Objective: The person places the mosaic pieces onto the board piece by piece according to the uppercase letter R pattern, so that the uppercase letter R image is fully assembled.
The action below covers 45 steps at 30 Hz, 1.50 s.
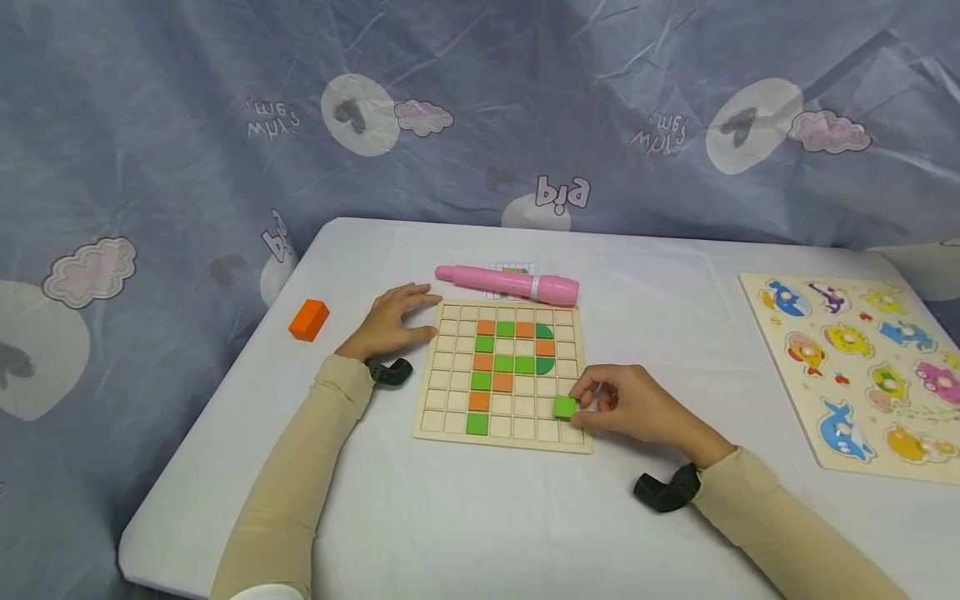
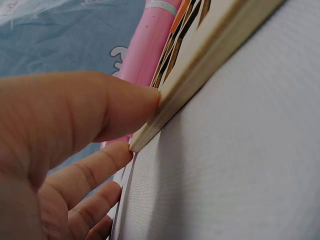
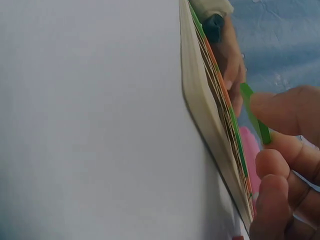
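Observation:
A wooden grid board [image 1: 450,400] lies on the white table, with orange and green square tiles and two dark green rounded tiles set in its cells. My right hand [image 1: 630,404] pinches a light green square tile [image 1: 564,407] between thumb and fingertips over the board's lower right cells. In the right wrist view that green tile [image 3: 255,114] is held tilted, above the board's surface. My left hand [image 1: 392,321] rests at the board's upper left edge, fingers extended. The left wrist view has its thumb [image 2: 125,107] touching the board's side [image 2: 172,102].
A pink pen-like stick [image 1: 502,283] lies along the board's far edge, partly covering a small printed pattern card [image 1: 517,268]. An orange block [image 1: 309,320] sits at the left. A wooden animal puzzle [image 1: 795,400] lies at the right. A patterned blue-grey cloth [image 1: 480,100] hangs behind the table.

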Available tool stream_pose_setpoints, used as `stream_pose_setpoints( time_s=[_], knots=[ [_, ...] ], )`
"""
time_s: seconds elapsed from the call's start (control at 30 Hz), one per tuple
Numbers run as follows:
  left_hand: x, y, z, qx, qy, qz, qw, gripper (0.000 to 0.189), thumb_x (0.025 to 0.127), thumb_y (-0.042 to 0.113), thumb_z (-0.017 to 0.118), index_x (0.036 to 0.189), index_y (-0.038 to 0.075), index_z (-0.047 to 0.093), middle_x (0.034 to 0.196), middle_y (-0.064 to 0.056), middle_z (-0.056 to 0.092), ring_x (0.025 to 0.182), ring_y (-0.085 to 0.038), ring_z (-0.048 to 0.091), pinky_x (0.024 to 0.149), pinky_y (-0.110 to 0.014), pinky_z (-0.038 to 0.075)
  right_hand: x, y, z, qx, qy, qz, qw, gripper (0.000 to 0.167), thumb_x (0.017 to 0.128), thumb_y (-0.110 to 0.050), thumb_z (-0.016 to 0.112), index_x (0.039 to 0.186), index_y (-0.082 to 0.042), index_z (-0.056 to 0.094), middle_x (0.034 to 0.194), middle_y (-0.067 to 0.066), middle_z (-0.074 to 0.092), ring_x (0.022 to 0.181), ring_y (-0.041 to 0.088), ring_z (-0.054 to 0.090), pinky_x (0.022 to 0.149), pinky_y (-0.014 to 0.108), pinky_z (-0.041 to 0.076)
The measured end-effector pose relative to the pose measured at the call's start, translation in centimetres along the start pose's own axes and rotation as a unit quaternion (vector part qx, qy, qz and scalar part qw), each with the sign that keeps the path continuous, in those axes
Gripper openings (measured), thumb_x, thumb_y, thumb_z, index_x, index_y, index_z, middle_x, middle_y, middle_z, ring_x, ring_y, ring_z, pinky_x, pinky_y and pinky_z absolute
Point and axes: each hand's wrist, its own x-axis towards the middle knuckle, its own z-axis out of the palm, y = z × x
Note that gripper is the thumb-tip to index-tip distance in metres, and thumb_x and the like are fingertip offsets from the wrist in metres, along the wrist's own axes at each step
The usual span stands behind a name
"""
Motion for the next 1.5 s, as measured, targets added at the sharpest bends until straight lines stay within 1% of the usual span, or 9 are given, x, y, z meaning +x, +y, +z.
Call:
stream_pose_setpoints(
  time_s=[0.17,0.3,0.53,0.7,1.03,1.23,1.37,1.5],
  knots=[
    [0.0,-0.1,0.0,-0.001,0.0,0.001,1.0,0.065,0.096,0.032,0.074,0.156,0.01,0.059,0.171,-0.015,0.04,0.163,-0.038,0.024,0.131,-0.06,0.012,-0.1,-0.5,0.8,0.009,-0.018,-0.022,0.9995,0.018,0.087,-0.01,0.091,0.096,-0.011,0.075,0.085,-0.01,0.066,0.066,0.005,0.054,0.06,0.022,0.046],
    [0.1,-0.2,0.0,-0.002,0.001,0.006,1.0,0.065,0.096,0.031,0.074,0.156,0.009,0.059,0.171,-0.016,0.041,0.162,-0.038,0.024,0.131,-0.059,0.012,-0.2,-0.8,1.4,0.007,-0.031,-0.028,0.9991,0.018,0.086,-0.01,0.091,0.095,-0.013,0.075,0.083,-0.011,0.064,0.065,0.004,0.053,0.06,0.022,0.046],
    [0.1,-0.2,0.0,-0.002,0.001,0.003,1.0,0.065,0.096,0.032,0.073,0.155,0.01,0.06,0.171,-0.015,0.041,0.163,-0.038,0.023,0.131,-0.059,0.012,-0.1,-0.9,2.1,-0.018,-0.033,-0.03,0.9989,0.022,0.083,-0.008,0.091,0.094,-0.015,0.074,0.083,-0.008,0.061,0.062,0.003,0.047,0.058,0.022,0.043],
    [0.1,-0.2,-0.1,-0.005,0.002,0.004,1.0,0.065,0.095,0.031,0.073,0.155,0.01,0.06,0.171,-0.016,0.041,0.163,-0.038,0.023,0.131,-0.059,0.011,0.0,-0.9,2.5,-0.035,-0.031,-0.037,0.9982,0.024,0.083,-0.008,0.092,0.095,-0.015,0.073,0.082,-0.009,0.058,0.062,0.002,0.044,0.058,0.022,0.042],
    [0.2,-0.3,0.0,-0.006,0.003,0.007,1.0,0.065,0.095,0.031,0.073,0.155,0.01,0.06,0.171,-0.016,0.041,0.163,-0.038,0.023,0.131,-0.059,0.011,-0.2,-1.1,2.2,-0.033,-0.045,-0.023,0.9982,0.025,0.082,-0.007,0.091,0.097,-0.014,0.074,0.083,-0.009,0.059,0.062,0.003,0.045,0.059,0.022,0.042],
    [0.1,-0.2,-0.1,-0.007,0.003,0.004,1.0,0.064,0.095,0.03,0.074,0.154,0.01,0.061,0.171,-0.016,0.04,0.163,-0.038,0.023,0.131,-0.059,0.011,-0.2,-1.2,2.2,-0.037,-0.046,-0.019,0.9981,0.026,0.082,-0.01,0.094,0.098,-0.015,0.074,0.084,-0.009,0.057,0.063,0.003,0.043,0.058,0.022,0.04],
    [0.1,-0.2,-0.1,-0.01,0.004,0.003,0.9999,0.064,0.095,0.03,0.074,0.154,0.01,0.061,0.171,-0.016,0.041,0.163,-0.038,0.023,0.131,-0.059,0.011,-0.2,-1.2,2.0,-0.02,-0.054,-0.022,0.9981,0.024,0.085,-0.015,0.093,0.102,-0.014,0.075,0.086,-0.008,0.057,0.064,0.004,0.044,0.058,0.022,0.04],
    [0.1,-0.2,0.0,-0.011,0.004,0.006,0.9999,0.064,0.095,0.031,0.074,0.154,0.01,0.061,0.171,-0.016,0.041,0.163,-0.038,0.023,0.131,-0.06,0.012,-0.2,-0.8,1.3,0.02,-0.076,-0.027,0.9966,0.02,0.092,-0.016,0.088,0.107,-0.012,0.076,0.087,-0.007,0.061,0.065,0.005,0.047,0.06,0.022,0.041]
  ],
)
